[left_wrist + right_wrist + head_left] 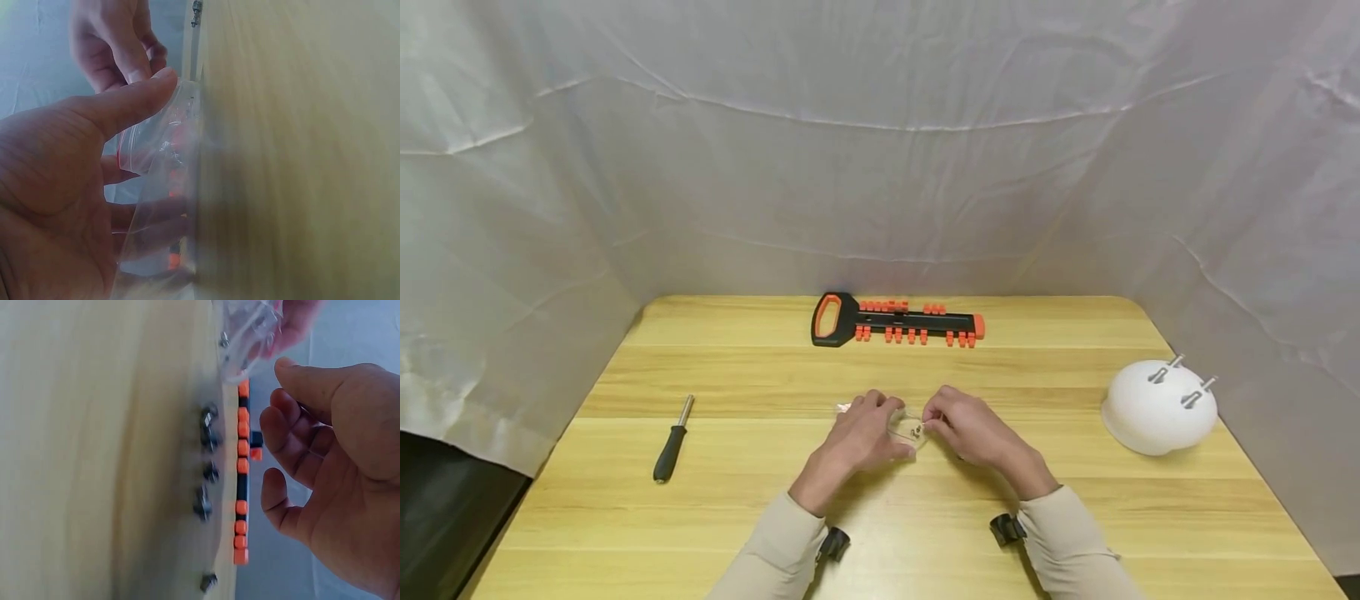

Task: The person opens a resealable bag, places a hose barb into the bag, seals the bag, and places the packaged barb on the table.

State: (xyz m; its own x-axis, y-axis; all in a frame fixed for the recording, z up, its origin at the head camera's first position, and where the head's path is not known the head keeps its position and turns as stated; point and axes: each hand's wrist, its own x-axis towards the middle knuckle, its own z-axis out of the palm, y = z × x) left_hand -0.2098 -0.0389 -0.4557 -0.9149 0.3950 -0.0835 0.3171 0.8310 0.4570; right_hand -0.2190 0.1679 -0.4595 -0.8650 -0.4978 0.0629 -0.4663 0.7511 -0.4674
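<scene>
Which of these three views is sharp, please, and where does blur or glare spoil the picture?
Head view: evenly lit and sharp, soft shadows under both hands, left hand and right hand. Left wrist view: the table is smeared with blur, the clear bag hazy. Right wrist view: the small dark parts are soft, with no strong glare.

On the surface (1075,500) lay one clear bag (904,427), one screwdriver (671,442), one socket rail (898,321), one white dome (1157,408) and five loose sockets (206,500).
</scene>
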